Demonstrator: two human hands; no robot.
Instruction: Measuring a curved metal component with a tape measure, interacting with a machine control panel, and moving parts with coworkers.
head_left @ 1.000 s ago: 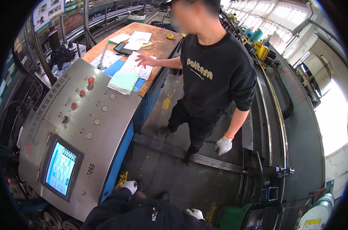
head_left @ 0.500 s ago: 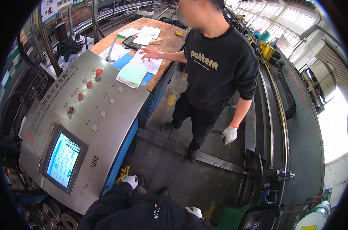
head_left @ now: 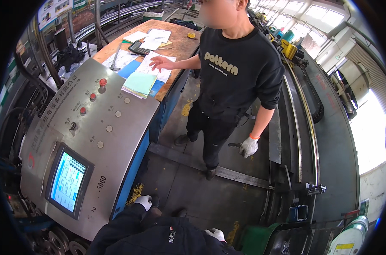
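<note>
My left hand (head_left: 143, 202), in a white glove, hangs low by the blue side of a steel control console (head_left: 116, 91). Its fingers point down, mostly hidden from above. My right hand (head_left: 215, 234), also gloved in white, is at my other side, partly covered by my dark jacket (head_left: 165, 238); its fingers are hidden too. Neither glove shows anything held. On the console, nearest my left arm, are a lit touchscreen (head_left: 68, 180), red buttons (head_left: 93, 97), pale round buttons (head_left: 109, 128) and a black switch (head_left: 73, 126).
A person in black (head_left: 239, 68) stands across from me, one bare hand (head_left: 161, 63) over papers on a wooden bench (head_left: 176, 32), the other a gloved hand (head_left: 249, 146). A calculator (head_left: 139, 48) lies there. A metal bar (head_left: 244, 179) crosses the floor; long rails (head_left: 307, 123) run at the right.
The view has turned slightly, so the console, bench and the other person sit a little further left. My hands stay almost where they were.
</note>
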